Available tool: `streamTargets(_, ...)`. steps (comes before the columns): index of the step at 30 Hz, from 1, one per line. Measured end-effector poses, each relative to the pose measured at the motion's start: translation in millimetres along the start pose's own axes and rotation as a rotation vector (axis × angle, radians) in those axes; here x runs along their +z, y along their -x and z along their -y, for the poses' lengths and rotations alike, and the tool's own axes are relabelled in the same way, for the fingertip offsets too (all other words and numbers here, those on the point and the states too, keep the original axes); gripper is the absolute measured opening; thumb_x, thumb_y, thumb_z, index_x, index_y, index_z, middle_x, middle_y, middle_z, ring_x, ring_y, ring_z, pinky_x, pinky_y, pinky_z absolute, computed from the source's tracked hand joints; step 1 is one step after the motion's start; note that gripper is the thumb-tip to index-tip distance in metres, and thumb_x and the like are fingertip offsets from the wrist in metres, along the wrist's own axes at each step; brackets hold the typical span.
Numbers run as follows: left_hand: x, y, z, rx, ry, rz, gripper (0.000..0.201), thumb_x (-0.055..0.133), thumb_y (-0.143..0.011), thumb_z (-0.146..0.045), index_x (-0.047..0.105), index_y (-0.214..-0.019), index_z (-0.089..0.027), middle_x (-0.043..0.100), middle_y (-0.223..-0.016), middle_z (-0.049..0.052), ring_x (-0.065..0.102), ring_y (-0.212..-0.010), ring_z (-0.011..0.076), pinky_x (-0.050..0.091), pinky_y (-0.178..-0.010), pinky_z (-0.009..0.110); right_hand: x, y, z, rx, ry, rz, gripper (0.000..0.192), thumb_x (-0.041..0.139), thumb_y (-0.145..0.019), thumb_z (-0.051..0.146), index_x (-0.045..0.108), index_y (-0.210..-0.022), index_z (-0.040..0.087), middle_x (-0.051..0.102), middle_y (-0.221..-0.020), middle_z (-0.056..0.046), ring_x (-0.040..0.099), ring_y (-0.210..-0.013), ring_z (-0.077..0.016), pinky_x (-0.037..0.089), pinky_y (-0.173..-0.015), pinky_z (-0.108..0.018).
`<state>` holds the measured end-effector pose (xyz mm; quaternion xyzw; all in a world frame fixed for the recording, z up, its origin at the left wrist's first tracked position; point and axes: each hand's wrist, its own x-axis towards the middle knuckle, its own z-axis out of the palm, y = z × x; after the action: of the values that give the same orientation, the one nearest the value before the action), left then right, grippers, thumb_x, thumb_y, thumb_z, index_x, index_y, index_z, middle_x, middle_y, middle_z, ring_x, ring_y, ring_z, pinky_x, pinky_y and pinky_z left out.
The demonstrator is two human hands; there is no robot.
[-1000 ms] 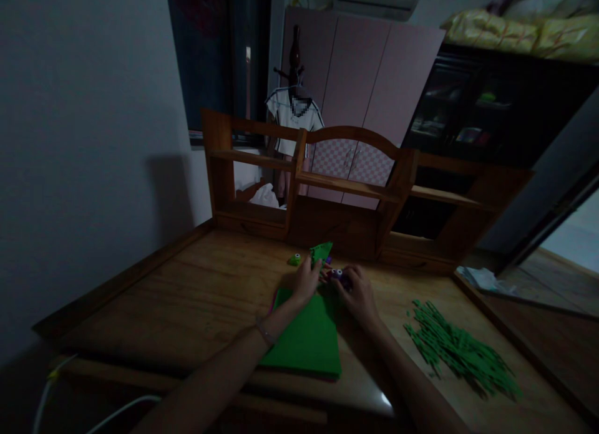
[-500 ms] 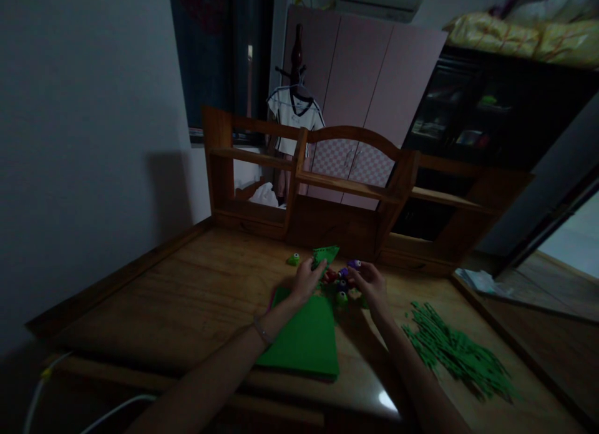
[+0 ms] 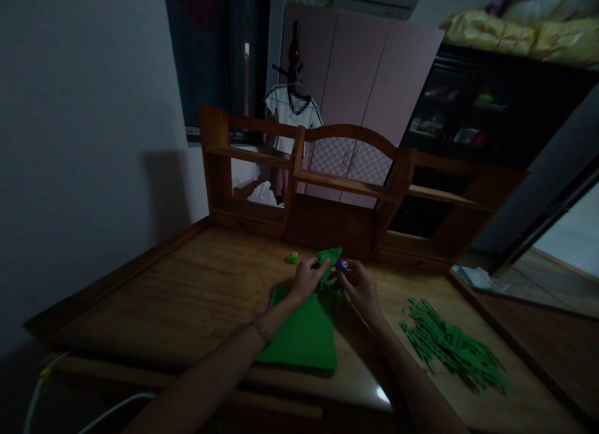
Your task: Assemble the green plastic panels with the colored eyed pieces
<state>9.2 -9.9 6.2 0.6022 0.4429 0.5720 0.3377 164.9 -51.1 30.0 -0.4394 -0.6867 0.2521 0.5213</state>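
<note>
My left hand (image 3: 309, 278) pinches a green piece of sheet (image 3: 330, 254), pointed at one end, with a row of dark dots along its edge. Close beside it, my right hand (image 3: 362, 292) grips a small purple thing with a white eye (image 3: 342, 264), at the right edge of the green piece. Whether the two touch, I cannot tell. Under and between the hands lie more small coloured things, red, dark and green, mostly covered by my fingers. A stack of green sheets (image 3: 304, 334) lies flat below my left wrist.
A small green thing with a white eye (image 3: 292, 257) stands left of my hands. To the right spreads a heap of thin green strips (image 3: 452, 347). The wooden desk (image 3: 187, 284) has a shelf unit (image 3: 346, 183) along its back edge.
My right hand has moved left with the purple thing, up to the green piece. My left hand has shifted very slightly, and the view has tilted a little.
</note>
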Motion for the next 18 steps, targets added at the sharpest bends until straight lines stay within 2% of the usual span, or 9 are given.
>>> streamTargets(7, -1.7, 3.7, -7.1, 0.045, -0.047, -0.013, 0.041, 0.052, -0.078, -0.049, 0.066, -0.074, -0.011, 0.063, -0.067, 0.005, 0.054, -0.064, 0.0159, 0.036, -0.056, 0.023, -1.2, -0.3, 1.9, -0.013, 0.050, -0.017, 0.029, 0.056, -0.083, 0.039, 0.052, -0.107, 0.023, 0.066, -0.096, -0.006, 0.066, -0.083, -0.0215, 0.053, -0.069, -0.032)
streamTargets(13, -2.7, 4.5, -8.8, 0.096, -0.164, -0.016, 0.042, 0.051, -0.079, -0.049, 0.062, -0.064, -0.012, 0.057, -0.057, 0.003, 0.050, -0.057, 0.0139, 0.032, -0.053, 0.023, -1.4, -1.4, -0.2, -0.002, 0.083, -0.033, 0.029, 0.057, -0.082, 0.039, 0.052, -0.107, 0.023, 0.068, -0.091, -0.005, 0.067, -0.081, -0.0218, 0.054, -0.065, -0.031)
streamTargets(18, -2.9, 5.0, -10.6, 0.091, -0.163, 0.006, 0.041, 0.052, -0.078, -0.049, 0.060, -0.063, -0.012, 0.056, -0.057, 0.001, 0.049, -0.059, 0.0134, 0.033, -0.055, 0.023, -1.6, -0.7, 2.9, -0.034, 0.058, -0.006, 0.029, 0.057, -0.082, 0.039, 0.053, -0.106, 0.023, 0.066, -0.097, -0.006, 0.066, -0.085, -0.0218, 0.054, -0.069, -0.032)
